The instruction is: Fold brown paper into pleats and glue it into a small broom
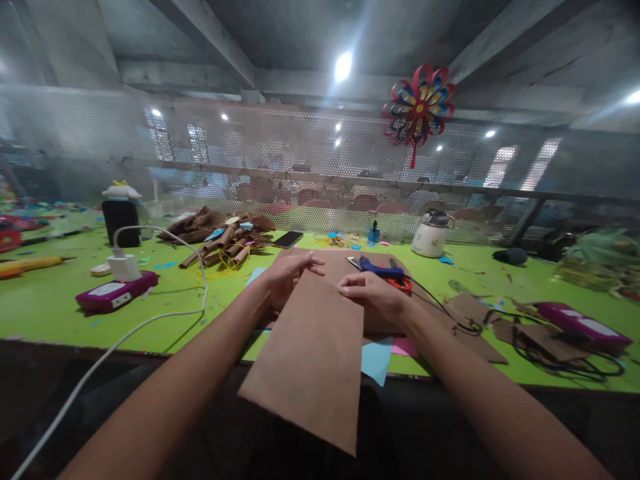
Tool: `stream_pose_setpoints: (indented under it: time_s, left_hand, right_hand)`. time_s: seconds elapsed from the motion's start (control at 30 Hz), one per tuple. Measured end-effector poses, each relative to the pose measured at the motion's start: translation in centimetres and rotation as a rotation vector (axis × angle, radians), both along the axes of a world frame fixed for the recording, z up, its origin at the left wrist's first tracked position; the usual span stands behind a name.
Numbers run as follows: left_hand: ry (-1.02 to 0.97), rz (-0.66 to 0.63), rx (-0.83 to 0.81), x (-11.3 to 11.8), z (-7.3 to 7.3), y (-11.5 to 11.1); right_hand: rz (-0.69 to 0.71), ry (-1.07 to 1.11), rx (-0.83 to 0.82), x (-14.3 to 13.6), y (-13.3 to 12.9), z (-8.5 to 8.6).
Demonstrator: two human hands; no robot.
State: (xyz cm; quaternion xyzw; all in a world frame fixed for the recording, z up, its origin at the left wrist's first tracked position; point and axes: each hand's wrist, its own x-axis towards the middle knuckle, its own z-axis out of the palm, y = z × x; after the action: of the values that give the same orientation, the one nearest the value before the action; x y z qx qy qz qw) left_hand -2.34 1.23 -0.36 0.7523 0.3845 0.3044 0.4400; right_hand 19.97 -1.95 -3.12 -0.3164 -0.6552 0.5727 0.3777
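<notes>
Lime-green tabletop point(173, 273) fronts a perforated screen point(285, 150); the right hand point(375, 292) pinches a brown cardboard sheet point(313, 360) between thumb and fingers, the left hand point(287, 277) beside it, fingers loosely apart.

Honestly, no text, brand or number is readable anywhere in this one, since the pale panels on the left purple box point(117, 293) and right purple box point(583, 325), plus the little marks on the white jug point(428, 238), are just too small and blurry.
</notes>
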Motion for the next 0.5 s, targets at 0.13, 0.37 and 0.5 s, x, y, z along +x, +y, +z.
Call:
stream_pose_setpoints:
  time_s: [0.13,0.37,0.5]
  left_hand:
    - [0.036,-0.071,-0.102,0.3,-0.3,0.1]
    - [0.329,-0.150,0.195,1.0,-3.1,1.4]
    - [0.432,-0.179,0.364,1.3,-3.6,2.0]
  right_hand:
    - [-0.065,-0.241,0.202,0.1,0.7,-0.8]
    - [-0.191,-0.644,0.519,-0.5,1.1,-1.6]
    - [-0.262,-0.747,0.685,-0.9,1.4,-2.4]
